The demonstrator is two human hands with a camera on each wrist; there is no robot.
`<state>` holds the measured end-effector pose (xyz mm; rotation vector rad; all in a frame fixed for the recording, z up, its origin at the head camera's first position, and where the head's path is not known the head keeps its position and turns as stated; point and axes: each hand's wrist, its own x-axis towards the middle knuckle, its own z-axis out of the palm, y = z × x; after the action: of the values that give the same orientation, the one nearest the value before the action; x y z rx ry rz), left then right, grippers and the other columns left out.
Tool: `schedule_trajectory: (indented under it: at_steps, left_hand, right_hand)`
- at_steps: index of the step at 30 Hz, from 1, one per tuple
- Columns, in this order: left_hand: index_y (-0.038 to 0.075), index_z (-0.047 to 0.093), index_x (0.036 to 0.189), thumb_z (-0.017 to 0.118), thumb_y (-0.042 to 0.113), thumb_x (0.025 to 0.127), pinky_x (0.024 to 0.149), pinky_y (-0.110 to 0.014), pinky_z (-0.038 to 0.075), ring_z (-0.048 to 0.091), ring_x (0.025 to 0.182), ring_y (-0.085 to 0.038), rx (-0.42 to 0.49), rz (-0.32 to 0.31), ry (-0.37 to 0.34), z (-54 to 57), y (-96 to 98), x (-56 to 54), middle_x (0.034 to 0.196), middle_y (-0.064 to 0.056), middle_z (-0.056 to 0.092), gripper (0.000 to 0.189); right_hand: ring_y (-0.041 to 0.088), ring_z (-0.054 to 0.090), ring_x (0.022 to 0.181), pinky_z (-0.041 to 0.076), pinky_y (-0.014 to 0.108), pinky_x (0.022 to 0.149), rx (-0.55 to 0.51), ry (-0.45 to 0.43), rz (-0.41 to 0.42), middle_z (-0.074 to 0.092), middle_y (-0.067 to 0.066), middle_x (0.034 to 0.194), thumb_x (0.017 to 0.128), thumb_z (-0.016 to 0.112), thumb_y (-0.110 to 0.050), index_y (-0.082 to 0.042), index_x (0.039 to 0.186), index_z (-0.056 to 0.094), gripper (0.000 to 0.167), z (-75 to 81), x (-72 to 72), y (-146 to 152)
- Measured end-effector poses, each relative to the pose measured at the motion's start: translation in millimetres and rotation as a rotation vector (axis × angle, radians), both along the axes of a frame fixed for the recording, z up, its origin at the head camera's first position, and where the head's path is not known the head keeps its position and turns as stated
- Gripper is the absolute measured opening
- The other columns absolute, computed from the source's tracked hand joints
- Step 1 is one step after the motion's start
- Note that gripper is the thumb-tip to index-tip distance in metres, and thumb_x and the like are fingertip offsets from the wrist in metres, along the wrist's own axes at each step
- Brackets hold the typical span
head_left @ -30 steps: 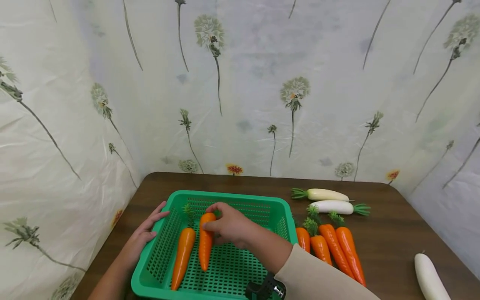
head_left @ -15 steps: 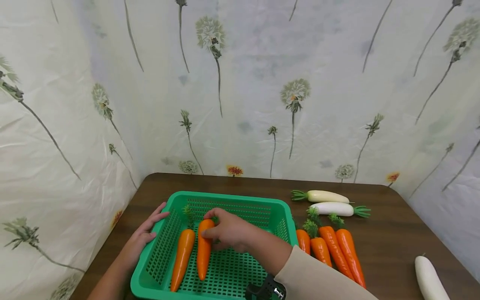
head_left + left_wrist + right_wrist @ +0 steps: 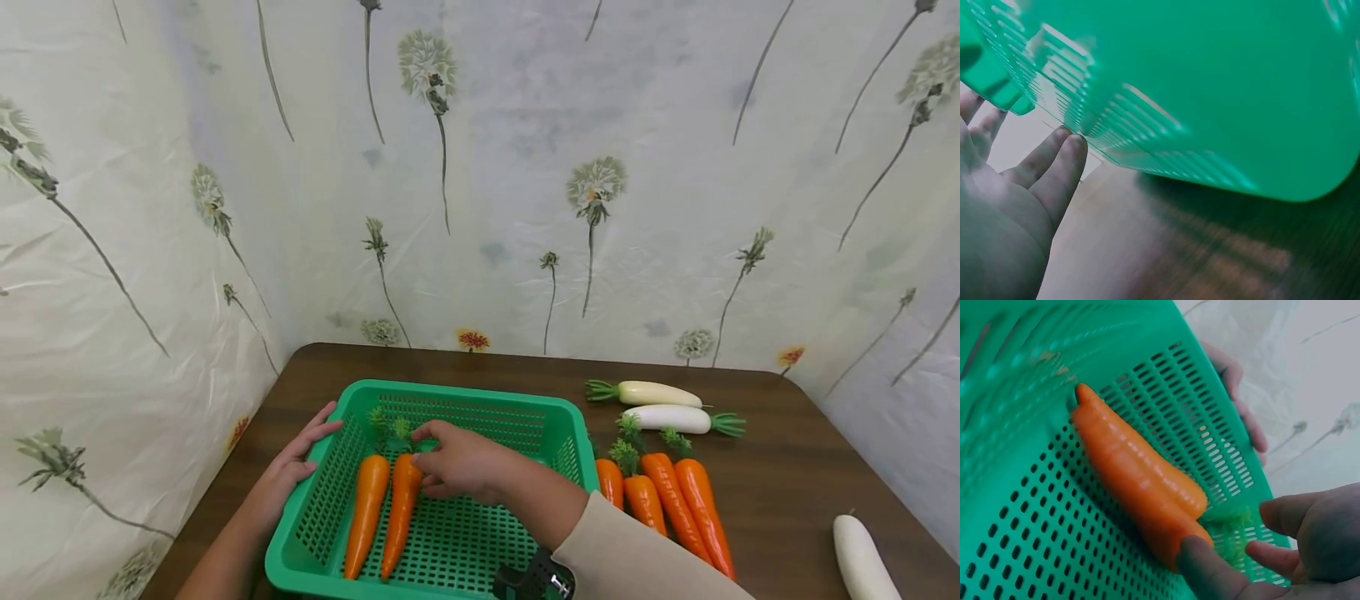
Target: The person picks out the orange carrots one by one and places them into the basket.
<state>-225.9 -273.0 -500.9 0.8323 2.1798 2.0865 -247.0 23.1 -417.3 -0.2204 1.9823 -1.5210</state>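
A: What is at the far left?
B: The person's left hand (image 3: 288,467), its fingers straight and resting against the left rim of the green basket (image 3: 450,389). The left wrist view shows fingertips by the slotted outer wall.

A: And in the basket?
B: Two orange carrots lie just beside each other in its left half, leafy ends toward the back. The first carrot (image 3: 367,517) is nearer the left wall; the second carrot (image 3: 402,517) lies to its right.

A: How does the right hand look?
B: The right hand (image 3: 461,462) is at the second carrot's leafy end, thumb and forefinger spread with a gap between them. In the right wrist view one fingertip overlaps the carrot's blunt end; how firmly it presses, one cannot tell. Behind it come a black wrist device (image 3: 534,575) and a beige sleeve (image 3: 637,550).

A: Farther right?
B: On the brown table (image 3: 780,467) lie four more carrots (image 3: 677,504), partly hidden by the sleeve. Behind them are a cream radish (image 3: 660,394), leaves leftward, and a whiter radish (image 3: 667,418), leaves rightward. At the far right, a lone white radish (image 3: 862,557) runs out of view.
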Motion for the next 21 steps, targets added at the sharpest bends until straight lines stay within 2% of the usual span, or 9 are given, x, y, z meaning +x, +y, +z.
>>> schedule_trajectory:
  at_steps: [5, 10, 17, 21]
  left_hand:
    - [-0.010, 0.035, 0.155, 0.029, -0.001, 0.105, 0.108, -0.015, 0.040, 0.022, 0.150, 0.011, -0.005, 0.002, 0.006, 0.3, -0.5, 0.3, 0.177, -0.008, 0.007, 0.052]
    - [-0.010, 0.036, 0.155, 0.029, -0.001, 0.105, 0.109, -0.015, 0.039, 0.021, 0.151, 0.010, -0.002, -0.004, 0.006, -0.2, -0.2, -0.6, 0.177, -0.010, 0.006, 0.052]
    - [-0.010, 0.037, 0.155, 0.030, -0.002, 0.103, 0.108, -0.014, 0.038, 0.020, 0.151, 0.011, -0.019, 0.022, 0.000, -0.4, -0.5, -0.2, 0.177, -0.007, 0.009, 0.053]
    - [-0.011, 0.036, 0.155, 0.029, -0.003, 0.103, 0.109, -0.014, 0.038, 0.020, 0.151, 0.011, -0.011, 0.016, -0.001, -0.5, -0.1, -0.3, 0.177, -0.007, 0.008, 0.053]
  right_hand:
    - [0.035, 0.060, 0.104, 0.059, 0.050, 0.090, 0.009, 0.008, 0.017, 0.057, 0.018, 0.127, 0.105, 0.061, -0.013, -0.006, 0.144, 0.050, 0.041, 2.0, 0.6, 0.9]
    - [0.033, 0.059, 0.101, 0.060, 0.047, 0.086, 0.010, 0.014, 0.034, 0.058, 0.016, 0.123, 0.104, 0.063, -0.013, -0.005, 0.143, 0.051, 0.042, 4.6, 1.7, 2.7]
    - [0.034, 0.060, 0.102, 0.059, 0.051, 0.089, 0.007, 0.019, 0.056, 0.059, 0.016, 0.121, 0.103, 0.064, -0.014, -0.005, 0.142, 0.051, 0.042, 6.0, 0.9, 3.6]
    - [0.037, 0.060, 0.105, 0.059, 0.052, 0.090, 0.000, 0.019, 0.050, 0.058, 0.017, 0.122, 0.103, 0.065, -0.013, -0.006, 0.143, 0.049, 0.044, 7.3, 1.2, 4.3]
